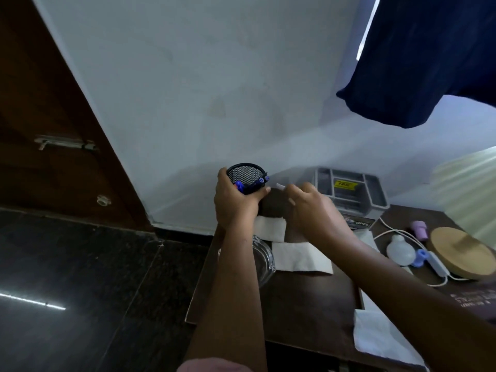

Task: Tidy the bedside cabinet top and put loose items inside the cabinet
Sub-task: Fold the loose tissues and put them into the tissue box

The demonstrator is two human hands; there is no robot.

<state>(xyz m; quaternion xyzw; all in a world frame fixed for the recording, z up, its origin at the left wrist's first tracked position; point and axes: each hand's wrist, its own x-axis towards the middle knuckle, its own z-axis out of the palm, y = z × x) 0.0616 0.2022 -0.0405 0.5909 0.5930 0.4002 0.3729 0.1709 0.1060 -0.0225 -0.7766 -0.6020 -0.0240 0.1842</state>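
Your left hand grips the mesh cup at twelve o'clock while your right hand pinches a white pen; drop it in next.

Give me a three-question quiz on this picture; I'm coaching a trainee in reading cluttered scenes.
1. True or false: the left hand grips the mesh pen holder.
2. What does the right hand pinch? A) a white pen B) a spoon C) a key
3. Which object lies nearest the wooden disc: the glass ashtray, the white bulb or the grey organiser tray?

Key: 1 true; 2 A; 3 the white bulb.
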